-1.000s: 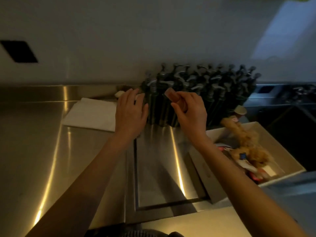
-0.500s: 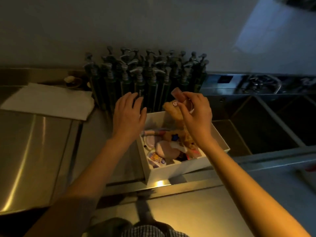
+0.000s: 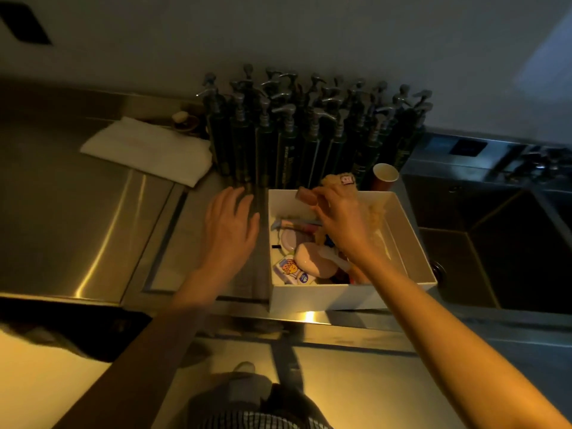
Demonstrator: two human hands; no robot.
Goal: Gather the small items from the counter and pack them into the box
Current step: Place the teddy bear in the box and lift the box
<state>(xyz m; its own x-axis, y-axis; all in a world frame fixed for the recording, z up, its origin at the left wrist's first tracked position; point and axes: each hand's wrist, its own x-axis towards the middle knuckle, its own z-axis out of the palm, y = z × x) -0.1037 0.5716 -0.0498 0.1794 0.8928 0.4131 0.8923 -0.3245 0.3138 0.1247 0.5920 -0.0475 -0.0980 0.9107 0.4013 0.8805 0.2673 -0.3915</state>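
Right hand (image 3: 339, 221) pinches small reddish-brown item (image 3: 306, 196) in fingers, over far-left corner of white box (image 3: 340, 294). Looks light, stiff; a tip pinch at one end should do. Left hand (image 3: 229, 230) splayed, empty, on surface (image 3: 77, 227) beside box.

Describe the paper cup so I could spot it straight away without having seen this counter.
Start at the crowd of dark pump bottles standing against the back wall of the steel counter. Just in front of their right end, beyond the far right corner of the white box, stands the paper cup. It is the only open-topped thing there: brown outside, pale inside.
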